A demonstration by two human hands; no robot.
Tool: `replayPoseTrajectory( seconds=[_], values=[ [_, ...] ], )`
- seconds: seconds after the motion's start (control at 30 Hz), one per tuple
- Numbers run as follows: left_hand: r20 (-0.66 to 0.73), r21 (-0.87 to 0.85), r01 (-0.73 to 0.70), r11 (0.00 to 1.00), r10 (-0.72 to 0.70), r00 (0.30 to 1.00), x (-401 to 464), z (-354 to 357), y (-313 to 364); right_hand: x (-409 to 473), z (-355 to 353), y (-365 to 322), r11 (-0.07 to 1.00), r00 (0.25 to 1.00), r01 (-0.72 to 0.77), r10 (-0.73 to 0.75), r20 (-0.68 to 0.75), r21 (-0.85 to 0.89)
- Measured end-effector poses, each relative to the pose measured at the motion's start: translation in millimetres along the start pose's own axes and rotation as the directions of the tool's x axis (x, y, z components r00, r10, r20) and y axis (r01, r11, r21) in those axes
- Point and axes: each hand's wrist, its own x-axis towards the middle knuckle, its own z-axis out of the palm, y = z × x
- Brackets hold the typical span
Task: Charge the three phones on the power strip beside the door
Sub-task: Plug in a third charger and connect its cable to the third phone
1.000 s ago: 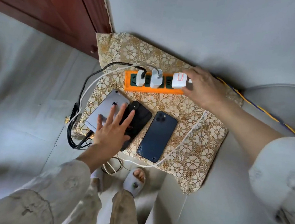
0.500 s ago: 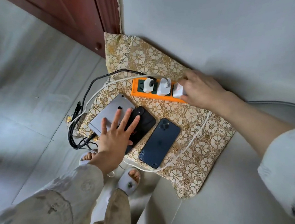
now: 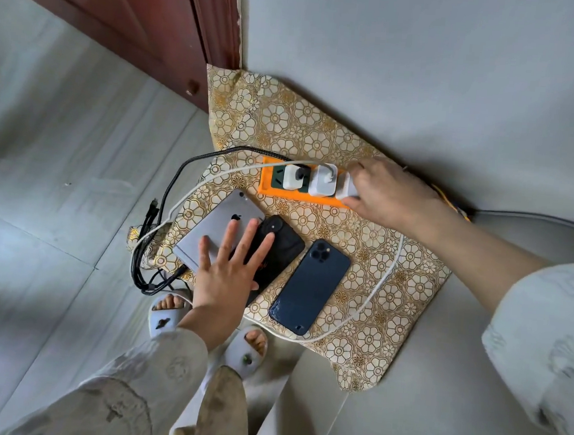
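An orange power strip [image 3: 267,191] lies on a gold flowered cloth [image 3: 356,236] by the wall. Three white chargers stand in it: the left charger [image 3: 294,178], the middle charger [image 3: 323,183] and the right charger [image 3: 346,189]. My right hand [image 3: 388,194] grips the right charger from the side. Three phones lie face down on the cloth: a silver phone [image 3: 214,225], a black phone [image 3: 281,247] and a dark blue phone [image 3: 309,287]. My left hand [image 3: 228,271] rests flat with spread fingers on the silver and black phones.
A dark red door [image 3: 130,9] stands at the upper left, the grey wall [image 3: 427,74] behind the strip. A black cable bundle [image 3: 153,244] lies left of the cloth. A white cable [image 3: 381,283] loops around the blue phone. My slippered feet [image 3: 208,328] stand at the cloth's near edge.
My right hand has slid further over the right charger and now covers most of it. My left hand has stayed flat on the two phones. The camera has shifted.
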Motion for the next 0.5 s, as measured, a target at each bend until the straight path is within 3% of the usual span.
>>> replayPoseTrajectory(
  seconds=[0.3, 0.4, 0.43, 0.5],
  values=[
    [0.011, 0.001, -0.014, 1.0, 0.014, 1.0, 0.1, -3.1, -1.1, 4.6, 4.1, -3.0, 0.998, 0.999, -0.051, 0.052, -0.013, 0.032],
    [-0.001, 0.003, -0.025, 1.0, 0.025, 1.0, -0.4, -1.5, -1.9, -8.3, 19.3, -6.4, 0.955, 0.962, -0.21, 0.24, -0.13, 0.207],
    [-0.007, 0.002, -0.027, 1.0, 0.027, 1.0, 0.9, -0.7, -2.3, -17.9, 27.1, -10.6, 0.869, 0.912, -0.293, 0.379, -0.156, 0.398],
    [-0.011, -0.002, -0.036, 0.999, 0.036, 0.999, 3.3, -0.4, -2.9, -45.1, 44.6, -24.9, 0.477, 0.778, -0.347, 0.628, -0.037, 0.807]
  ],
)
